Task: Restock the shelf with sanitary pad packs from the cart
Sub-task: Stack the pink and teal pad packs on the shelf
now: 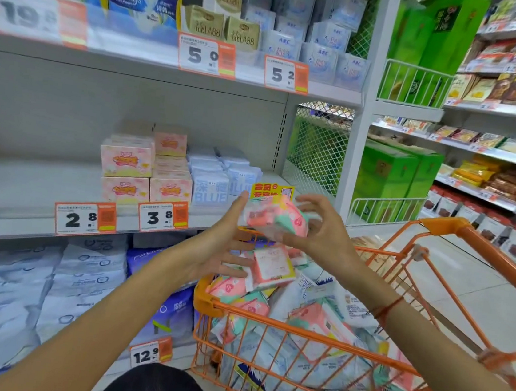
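My right hand point(317, 231) grips a pink pack point(276, 218); my left hand point(222, 239), fingers straight, steadies it. The shelf point(42, 190) gap at ten o'clock looks its likely home.

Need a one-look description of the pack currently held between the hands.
Start at the orange cart on the right, then look above its front rim. Between the left hand and right hand sits a small pink-and-mint pack. Unlike the similar packs piled in the cart, it is lifted clear in front of the shelf edge.
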The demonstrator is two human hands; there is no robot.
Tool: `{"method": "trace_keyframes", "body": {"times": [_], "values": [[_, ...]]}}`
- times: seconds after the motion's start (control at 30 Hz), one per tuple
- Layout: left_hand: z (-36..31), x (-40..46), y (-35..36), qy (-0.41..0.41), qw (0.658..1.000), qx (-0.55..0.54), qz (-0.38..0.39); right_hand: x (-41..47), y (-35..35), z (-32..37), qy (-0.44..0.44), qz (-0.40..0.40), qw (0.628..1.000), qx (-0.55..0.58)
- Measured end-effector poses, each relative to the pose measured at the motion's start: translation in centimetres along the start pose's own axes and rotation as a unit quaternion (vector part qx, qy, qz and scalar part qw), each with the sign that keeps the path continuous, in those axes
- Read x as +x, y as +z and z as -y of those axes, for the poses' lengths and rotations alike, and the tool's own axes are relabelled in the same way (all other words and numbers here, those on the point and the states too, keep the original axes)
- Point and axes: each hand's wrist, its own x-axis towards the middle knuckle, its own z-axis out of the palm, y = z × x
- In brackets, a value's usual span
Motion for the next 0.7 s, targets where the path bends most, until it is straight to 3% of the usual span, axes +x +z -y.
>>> {"method": "trace_keyframes", "body": {"times": [0.07,0.17,0.23,0.3,0.37,0.43,0.5,0.57,0.67,0.7], "values": [[-0.5,0.1,-0.4,-0.018,0.999,-0.044,-0.002,-0.1,0.0,-0.3,-0.185,-0.032,0.970,-0.155],[-1.0,0.2,-0.4,0.005,1.000,-0.019,-0.016,-0.5,0.5,0.1,-0.284,-0.005,0.931,-0.229],[-0.5,0.3,-0.7,0.026,0.998,-0.027,-0.046,-0.2,0.8,0.3,-0.225,0.098,0.951,-0.186],[0.4,0.6,-1.7,0.035,0.993,-0.042,-0.102,0.5,0.4,0.1,-0.083,0.208,0.965,-0.136],[1.1,0.7,-3.3,0.045,0.986,-0.058,-0.150,0.9,0.1,-0.8,-0.029,0.290,0.930,-0.224],[1.5,0.6,-4.9,0.052,0.979,-0.077,-0.183,0.7,0.8,-1.7,-0.033,0.375,0.873,-0.309],[1.6,0.3,-5.8,0.051,0.976,-0.092,-0.190,0.8,2.1,-2.6,-0.065,0.387,0.843,-0.369],[1.6,0.1,-6.2,0.055,0.979,-0.081,-0.180,1.6,2.5,-2.6,-0.084,0.368,0.841,-0.388],[1.5,-0.2,-6.3,0.066,0.983,-0.065,-0.158,2.9,0.9,-1.0,0.024,0.372,0.881,-0.291],[1.5,-0.2,-6.3,0.068,0.984,-0.063,-0.154,3.4,0.0,-0.5,0.067,0.341,0.902,-0.256]]}}
